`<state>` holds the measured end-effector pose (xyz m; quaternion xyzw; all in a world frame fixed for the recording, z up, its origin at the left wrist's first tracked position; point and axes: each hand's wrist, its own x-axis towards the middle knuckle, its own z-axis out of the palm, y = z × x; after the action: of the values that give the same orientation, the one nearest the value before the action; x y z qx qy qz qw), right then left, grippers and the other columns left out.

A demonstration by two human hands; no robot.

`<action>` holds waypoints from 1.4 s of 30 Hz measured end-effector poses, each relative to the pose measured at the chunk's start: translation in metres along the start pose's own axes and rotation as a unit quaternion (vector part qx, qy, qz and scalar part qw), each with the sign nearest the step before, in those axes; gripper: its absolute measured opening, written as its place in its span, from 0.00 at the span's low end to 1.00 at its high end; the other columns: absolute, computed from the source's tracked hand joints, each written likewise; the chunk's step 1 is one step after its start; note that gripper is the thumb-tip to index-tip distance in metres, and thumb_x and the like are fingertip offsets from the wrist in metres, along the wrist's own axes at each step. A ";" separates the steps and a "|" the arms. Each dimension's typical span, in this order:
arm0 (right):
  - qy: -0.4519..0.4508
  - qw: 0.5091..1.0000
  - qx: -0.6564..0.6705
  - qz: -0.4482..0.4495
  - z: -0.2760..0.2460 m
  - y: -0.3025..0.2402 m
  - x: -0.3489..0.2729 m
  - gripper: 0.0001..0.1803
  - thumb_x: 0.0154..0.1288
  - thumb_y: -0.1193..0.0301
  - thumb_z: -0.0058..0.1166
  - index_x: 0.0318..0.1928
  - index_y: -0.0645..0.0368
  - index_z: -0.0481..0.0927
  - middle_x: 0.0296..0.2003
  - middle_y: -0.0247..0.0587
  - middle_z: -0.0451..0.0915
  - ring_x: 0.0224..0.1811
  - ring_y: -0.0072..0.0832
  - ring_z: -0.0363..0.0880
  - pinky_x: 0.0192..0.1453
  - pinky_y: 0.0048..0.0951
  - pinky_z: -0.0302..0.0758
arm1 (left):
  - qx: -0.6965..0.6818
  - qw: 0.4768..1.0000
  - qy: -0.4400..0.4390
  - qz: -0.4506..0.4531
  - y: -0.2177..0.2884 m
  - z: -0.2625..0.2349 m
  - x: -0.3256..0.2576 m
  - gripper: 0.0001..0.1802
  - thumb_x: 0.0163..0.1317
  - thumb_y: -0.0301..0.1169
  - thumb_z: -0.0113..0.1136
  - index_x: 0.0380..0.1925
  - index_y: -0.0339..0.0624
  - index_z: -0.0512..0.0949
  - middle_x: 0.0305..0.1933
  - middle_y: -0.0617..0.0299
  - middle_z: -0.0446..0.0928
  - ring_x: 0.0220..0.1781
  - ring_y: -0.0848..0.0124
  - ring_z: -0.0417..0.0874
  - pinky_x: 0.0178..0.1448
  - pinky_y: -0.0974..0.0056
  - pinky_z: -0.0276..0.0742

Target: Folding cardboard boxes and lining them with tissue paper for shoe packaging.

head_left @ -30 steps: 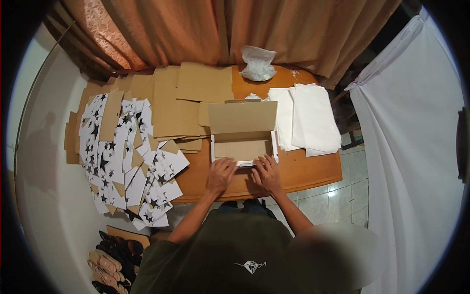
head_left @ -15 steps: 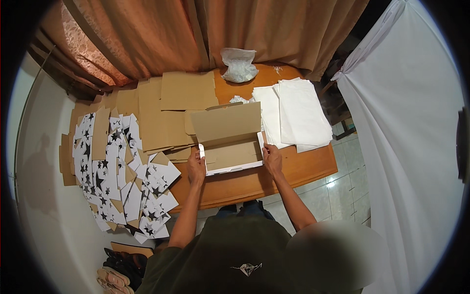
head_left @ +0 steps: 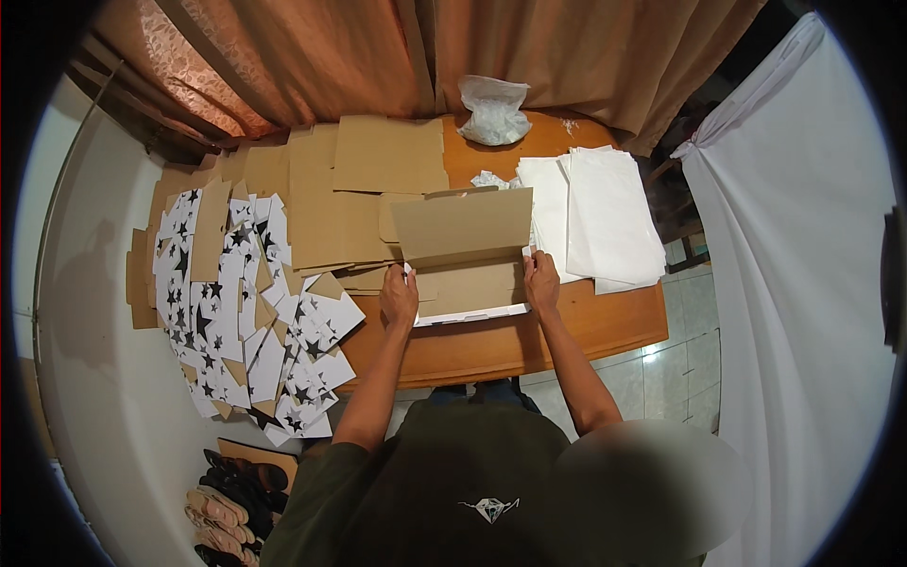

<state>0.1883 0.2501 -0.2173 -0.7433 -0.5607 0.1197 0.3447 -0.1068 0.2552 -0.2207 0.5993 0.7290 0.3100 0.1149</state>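
A cardboard box (head_left: 468, 286), brown inside and white outside, stands on the wooden table in front of me, its lid raised at the back. My left hand (head_left: 400, 297) closes on the box's left side wall, with a bit of white flap showing beside the fingers. On the opposite side wall, my right hand (head_left: 542, 282) has a similar grip near the back corner. Inside, the box shows only bare brown cardboard. Both hands partly hide the side flaps.
Flat star-printed card pieces (head_left: 274, 331) heap up at left, beside stacked brown cardboard sheets (head_left: 340, 227). White paper sheets (head_left: 614, 217) lie at right on the wooden table (head_left: 605, 326). A plastic bag (head_left: 494, 113) stands at the back; shoes (head_left: 231, 501) are at lower left.
The whole view has shifted, so the scene sits farther right and higher. Both hands have moved slightly back along the box's side walls and cover more of the white flaps.
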 end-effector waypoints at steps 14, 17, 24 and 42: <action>-0.036 0.999 0.035 0.019 -0.037 -0.006 -0.040 0.21 0.74 0.74 0.49 0.65 0.54 0.77 0.38 0.68 0.79 0.39 0.62 0.79 0.44 0.48 0.77 | -0.093 0.988 -0.115 -0.031 0.000 -0.019 -0.031 0.15 0.74 0.33 0.52 0.46 0.29 0.79 0.38 0.35 0.82 0.43 0.38 0.83 0.47 0.43 0.77; -0.055 0.996 0.017 0.073 -0.039 -0.004 -0.037 0.22 0.72 0.76 0.50 0.65 0.55 0.78 0.38 0.67 0.78 0.39 0.61 0.80 0.41 0.46 0.77 | -0.067 0.991 -0.112 -0.010 0.013 -0.016 -0.025 0.14 0.74 0.31 0.52 0.44 0.29 0.79 0.37 0.33 0.81 0.42 0.37 0.83 0.45 0.43 0.77; 0.008 0.998 0.068 -0.015 -0.047 0.015 -0.047 0.21 0.75 0.69 0.49 0.65 0.49 0.78 0.38 0.66 0.78 0.38 0.61 0.80 0.41 0.48 0.76 | -0.011 0.992 -0.124 -0.002 0.027 -0.032 -0.044 0.13 0.72 0.31 0.56 0.44 0.30 0.79 0.34 0.33 0.81 0.40 0.36 0.83 0.41 0.42 0.77; 0.037 0.959 0.239 0.145 -0.303 0.215 0.064 0.22 0.68 0.73 0.57 0.61 0.65 0.73 0.52 0.53 0.83 0.46 0.35 0.86 0.51 0.33 0.83 | -0.251 0.906 -0.299 0.164 0.430 0.056 -0.100 0.14 0.69 0.35 0.62 0.45 0.34 0.83 0.42 0.47 0.85 0.43 0.57 0.88 0.48 0.58 0.83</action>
<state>0.5428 0.1651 -0.1205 -0.7165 -0.3884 0.2717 0.5118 0.2942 0.2164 -0.0312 0.7265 0.4503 0.3033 0.4213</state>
